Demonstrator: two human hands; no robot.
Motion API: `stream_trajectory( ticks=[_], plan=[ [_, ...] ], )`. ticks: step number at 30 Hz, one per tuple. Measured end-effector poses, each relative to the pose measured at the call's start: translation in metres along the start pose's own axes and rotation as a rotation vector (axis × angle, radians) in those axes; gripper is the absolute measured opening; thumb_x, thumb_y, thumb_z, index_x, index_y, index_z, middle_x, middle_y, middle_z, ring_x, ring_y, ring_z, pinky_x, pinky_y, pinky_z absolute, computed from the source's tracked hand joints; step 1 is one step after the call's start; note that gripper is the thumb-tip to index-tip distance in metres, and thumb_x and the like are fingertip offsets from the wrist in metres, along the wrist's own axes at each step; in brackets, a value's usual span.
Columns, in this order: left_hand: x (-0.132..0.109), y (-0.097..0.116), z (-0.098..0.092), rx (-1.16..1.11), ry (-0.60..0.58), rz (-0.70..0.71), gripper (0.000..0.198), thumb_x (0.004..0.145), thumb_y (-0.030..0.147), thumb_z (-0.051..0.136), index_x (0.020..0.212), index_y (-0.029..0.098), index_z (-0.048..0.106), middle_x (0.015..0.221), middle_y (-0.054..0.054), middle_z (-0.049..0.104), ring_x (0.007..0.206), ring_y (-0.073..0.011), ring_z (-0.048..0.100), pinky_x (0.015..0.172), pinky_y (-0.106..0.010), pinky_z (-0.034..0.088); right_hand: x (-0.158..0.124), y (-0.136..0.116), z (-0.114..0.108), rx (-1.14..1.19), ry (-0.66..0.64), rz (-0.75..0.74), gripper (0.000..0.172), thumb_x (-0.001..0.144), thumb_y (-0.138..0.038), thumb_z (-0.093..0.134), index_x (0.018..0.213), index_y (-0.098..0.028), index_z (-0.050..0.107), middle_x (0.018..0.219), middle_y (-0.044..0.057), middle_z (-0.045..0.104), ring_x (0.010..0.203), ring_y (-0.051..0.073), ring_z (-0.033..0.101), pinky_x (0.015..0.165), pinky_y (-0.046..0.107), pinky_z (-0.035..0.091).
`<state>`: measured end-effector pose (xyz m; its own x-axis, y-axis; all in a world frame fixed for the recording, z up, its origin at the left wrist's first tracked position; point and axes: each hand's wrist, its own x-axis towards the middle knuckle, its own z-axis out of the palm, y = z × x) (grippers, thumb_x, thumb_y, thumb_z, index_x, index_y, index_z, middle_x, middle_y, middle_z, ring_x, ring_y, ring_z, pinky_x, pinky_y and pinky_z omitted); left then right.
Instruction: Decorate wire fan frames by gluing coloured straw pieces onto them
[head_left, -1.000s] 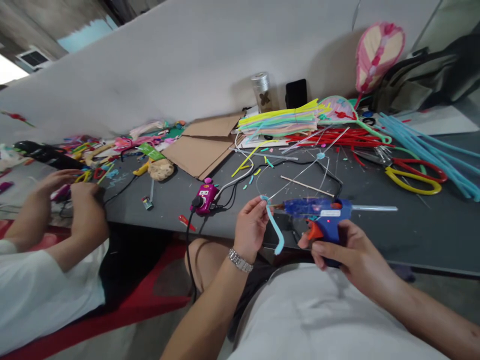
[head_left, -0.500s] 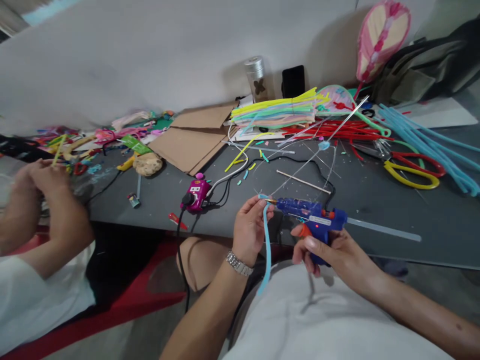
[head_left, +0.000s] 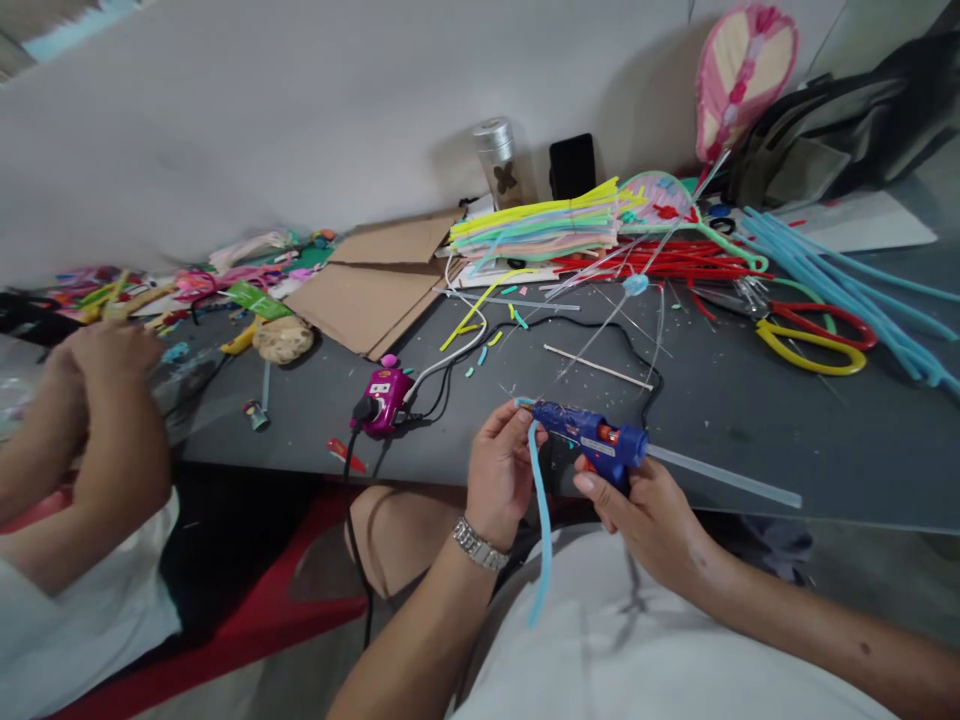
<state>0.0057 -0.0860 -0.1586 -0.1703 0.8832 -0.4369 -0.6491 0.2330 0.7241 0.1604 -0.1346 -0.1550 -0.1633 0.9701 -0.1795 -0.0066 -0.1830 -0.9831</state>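
My left hand, a metal watch on its wrist, pinches the top of a light blue pipe cleaner that hangs down over my lap. Thin wires run from that pinch up to a small blue blob over the table. My right hand grips a blue hot glue gun with an orange trigger. The gun's nozzle points left and touches the pipe cleaner's top end at my left fingertips. A clear glue stick juts out of the gun's back to the right.
The grey table carries a purple power strip with cables, cardboard, stacked pipe cleaners, red sticks, yellow-red scissors and light blue tubes. Another person's hands work at the left.
The glue gun tilted and came closer to my body, nozzle staying at the pipe cleaner's top. The pipe cleaner uncurled and now hangs straight and longer. The other person's hands rose together.
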Motion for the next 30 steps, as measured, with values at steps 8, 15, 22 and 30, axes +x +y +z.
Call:
stream_trajectory(
  ticks=[8, 15, 22, 30],
  plan=[
    [-0.003, 0.0, 0.003, -0.027, 0.02, 0.003, 0.034, 0.06, 0.016, 0.091, 0.084, 0.018, 0.067, 0.069, 0.004, 0.07, 0.057, -0.0072, 0.065, 0.06, -0.018, 0.053, 0.0, 0.006, -0.002, -0.092, -0.005, -0.054, 0.04, 0.09, -0.059, 0.062, 0.093, -0.02, 0.067, 0.064, -0.001, 0.055, 0.055, 0.014, 0.046, 0.054, 0.028, 0.04],
    [-0.002, -0.004, 0.002, -0.067, 0.004, 0.008, 0.037, 0.058, 0.017, 0.093, 0.087, 0.017, 0.069, 0.075, 0.003, 0.073, 0.059, -0.0077, 0.067, 0.062, -0.018, 0.054, 0.0, 0.014, 0.0, -0.04, -0.016, -0.058, 0.041, 0.092, -0.058, 0.06, 0.093, -0.018, 0.067, 0.064, -0.002, 0.054, 0.053, 0.011, 0.041, 0.051, 0.024, 0.038],
    [-0.003, -0.006, 0.002, -0.124, 0.005, -0.011, 0.034, 0.061, 0.015, 0.092, 0.087, 0.016, 0.069, 0.075, 0.003, 0.074, 0.058, -0.0065, 0.066, 0.06, -0.016, 0.055, -0.001, 0.014, 0.001, -0.071, -0.004, -0.084, 0.044, 0.093, -0.06, 0.059, 0.088, -0.017, 0.068, 0.058, -0.003, 0.049, 0.05, 0.011, 0.039, 0.049, 0.023, 0.037],
    [-0.003, -0.006, 0.003, -0.142, -0.027, -0.011, 0.034, 0.061, 0.015, 0.092, 0.086, 0.017, 0.07, 0.078, 0.003, 0.074, 0.06, -0.0058, 0.067, 0.062, -0.015, 0.056, -0.002, 0.021, 0.0, -0.094, 0.004, -0.092, 0.043, 0.094, -0.059, 0.059, 0.093, -0.018, 0.07, 0.067, 0.0, 0.059, 0.053, 0.011, 0.042, 0.051, 0.023, 0.04]
  ],
)
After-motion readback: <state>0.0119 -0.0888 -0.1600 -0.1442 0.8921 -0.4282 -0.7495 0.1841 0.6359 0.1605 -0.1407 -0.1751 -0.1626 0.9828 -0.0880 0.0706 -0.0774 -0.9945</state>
